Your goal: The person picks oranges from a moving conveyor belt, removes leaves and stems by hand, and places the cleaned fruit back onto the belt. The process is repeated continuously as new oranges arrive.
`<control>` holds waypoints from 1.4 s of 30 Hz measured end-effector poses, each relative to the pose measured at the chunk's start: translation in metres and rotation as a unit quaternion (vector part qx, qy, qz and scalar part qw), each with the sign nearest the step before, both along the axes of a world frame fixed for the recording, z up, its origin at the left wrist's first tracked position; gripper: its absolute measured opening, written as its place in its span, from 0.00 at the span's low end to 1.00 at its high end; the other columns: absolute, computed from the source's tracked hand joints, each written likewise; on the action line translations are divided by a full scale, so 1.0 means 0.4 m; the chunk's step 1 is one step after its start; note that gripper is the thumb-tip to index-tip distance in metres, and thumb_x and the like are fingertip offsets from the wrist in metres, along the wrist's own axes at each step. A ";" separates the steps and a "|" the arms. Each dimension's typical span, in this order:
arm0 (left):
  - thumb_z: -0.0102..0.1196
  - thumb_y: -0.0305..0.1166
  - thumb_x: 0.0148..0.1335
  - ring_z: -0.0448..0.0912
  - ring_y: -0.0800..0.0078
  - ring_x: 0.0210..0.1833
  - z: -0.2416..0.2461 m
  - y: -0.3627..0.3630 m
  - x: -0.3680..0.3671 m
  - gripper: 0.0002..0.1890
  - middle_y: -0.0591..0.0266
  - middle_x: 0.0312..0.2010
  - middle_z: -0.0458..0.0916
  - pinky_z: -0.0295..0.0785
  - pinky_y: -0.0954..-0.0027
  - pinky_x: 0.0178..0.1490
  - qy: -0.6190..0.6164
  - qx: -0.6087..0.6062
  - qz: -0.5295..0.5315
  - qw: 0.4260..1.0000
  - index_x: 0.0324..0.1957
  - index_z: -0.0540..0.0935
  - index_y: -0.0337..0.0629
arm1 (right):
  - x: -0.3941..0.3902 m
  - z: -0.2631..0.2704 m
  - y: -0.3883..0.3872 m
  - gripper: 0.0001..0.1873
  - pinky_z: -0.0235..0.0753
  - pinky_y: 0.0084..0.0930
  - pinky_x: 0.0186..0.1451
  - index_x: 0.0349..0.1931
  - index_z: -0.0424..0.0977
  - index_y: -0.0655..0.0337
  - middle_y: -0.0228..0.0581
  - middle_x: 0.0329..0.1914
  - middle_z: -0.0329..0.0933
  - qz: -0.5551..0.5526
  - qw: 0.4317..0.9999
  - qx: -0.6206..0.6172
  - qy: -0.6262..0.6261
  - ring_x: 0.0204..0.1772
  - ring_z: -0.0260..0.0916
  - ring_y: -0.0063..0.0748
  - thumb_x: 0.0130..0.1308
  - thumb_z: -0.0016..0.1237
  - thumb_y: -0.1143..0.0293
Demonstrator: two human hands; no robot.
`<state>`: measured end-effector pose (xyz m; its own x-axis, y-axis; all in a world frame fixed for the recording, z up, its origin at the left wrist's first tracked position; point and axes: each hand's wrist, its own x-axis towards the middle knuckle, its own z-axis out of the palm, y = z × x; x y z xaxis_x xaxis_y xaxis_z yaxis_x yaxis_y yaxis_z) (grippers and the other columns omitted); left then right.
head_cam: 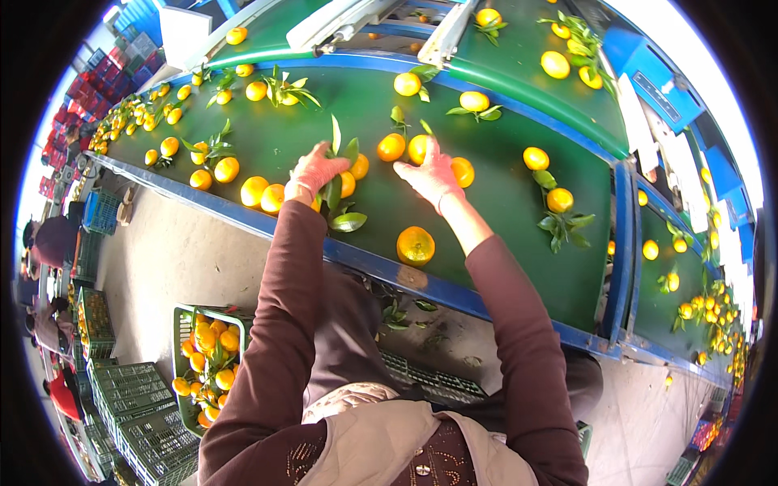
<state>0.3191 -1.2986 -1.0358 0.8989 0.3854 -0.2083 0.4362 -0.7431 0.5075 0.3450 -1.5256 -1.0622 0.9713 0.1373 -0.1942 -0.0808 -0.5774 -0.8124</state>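
My left hand (317, 171), in a thin pale glove, is among leafy mandarins at the near side of the green conveyor belt (486, 225). Its thumb and fingers touch a sprig of green leaves (333, 195), with a mandarin (360, 166) just beyond the thumb. Whether the fingers grip the stem is hidden. My right hand (430, 176), also gloved, has its thumb and index finger spread. Between them is a mandarin (417, 149), touched by the index finger, and another mandarin (462, 172) lies against the hand's right side. A larger orange fruit (416, 246) sits alone nearer me.
A blue metal rail (389, 270) edges the belt in front of me. More leafy mandarins (226, 169) lie leftward. Another belt (535, 103) joins from the far side. Below left stand a crate of mandarins (176, 328) and stacked green crates (130, 389). People are at far left.
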 end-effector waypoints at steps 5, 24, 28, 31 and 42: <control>0.64 0.42 0.50 0.74 0.61 0.58 -0.094 0.080 0.030 0.41 0.55 0.56 0.77 0.67 0.67 0.61 -0.083 -0.206 -0.087 0.971 0.67 0.65 0.49 | 0.200 0.032 0.104 0.46 0.80 0.29 0.41 0.69 0.56 0.47 0.49 0.61 0.63 0.163 0.985 0.006 0.056 0.48 0.74 0.35 0.49 0.62 0.49; 0.58 0.26 0.54 0.66 0.73 0.63 0.142 -0.453 -0.071 0.42 0.58 0.62 0.66 0.59 0.73 0.66 -0.132 -0.454 -0.381 0.794 0.71 0.53 0.35 | -0.122 0.075 -0.235 0.25 0.70 0.36 0.63 0.59 0.67 0.57 0.36 0.57 0.72 -0.133 0.661 0.732 0.101 0.59 0.69 0.36 0.68 0.48 0.52; 0.61 0.34 0.49 0.73 0.67 0.58 0.173 -0.805 -0.098 0.44 0.52 0.56 0.74 0.65 0.69 0.62 -0.061 -0.395 -0.519 0.756 0.69 0.57 0.41 | -0.256 0.082 -0.567 0.22 0.70 0.36 0.62 0.54 0.71 0.55 0.36 0.55 0.74 -0.263 0.605 0.751 0.021 0.57 0.71 0.35 0.65 0.50 0.52; 0.59 0.42 0.47 0.78 0.60 0.52 0.221 -1.110 -0.103 0.42 0.47 0.49 0.78 0.69 0.66 0.57 0.058 -0.325 -0.566 0.755 0.68 0.61 0.49 | -0.301 0.082 -0.863 0.22 0.69 0.42 0.65 0.56 0.71 0.55 0.39 0.57 0.74 -0.333 0.615 0.712 -0.065 0.59 0.71 0.40 0.67 0.46 0.53; 0.60 0.38 0.57 0.79 0.71 0.39 0.118 -1.402 -0.160 0.33 0.55 0.45 0.80 0.77 0.68 0.42 -0.023 -0.445 -0.416 0.793 0.63 0.68 0.39 | -0.387 0.026 -1.471 0.36 0.74 0.52 0.56 0.67 0.56 0.54 0.48 0.67 0.63 -0.452 0.356 0.788 -0.220 0.64 0.64 0.56 0.64 0.44 0.43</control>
<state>0.2552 -1.8592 -0.9887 0.7798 -0.6256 -0.0253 -0.0507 -0.1034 0.9933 0.1904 -2.1141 -1.0517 0.6458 -0.6681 -0.3696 0.6804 0.7232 -0.1186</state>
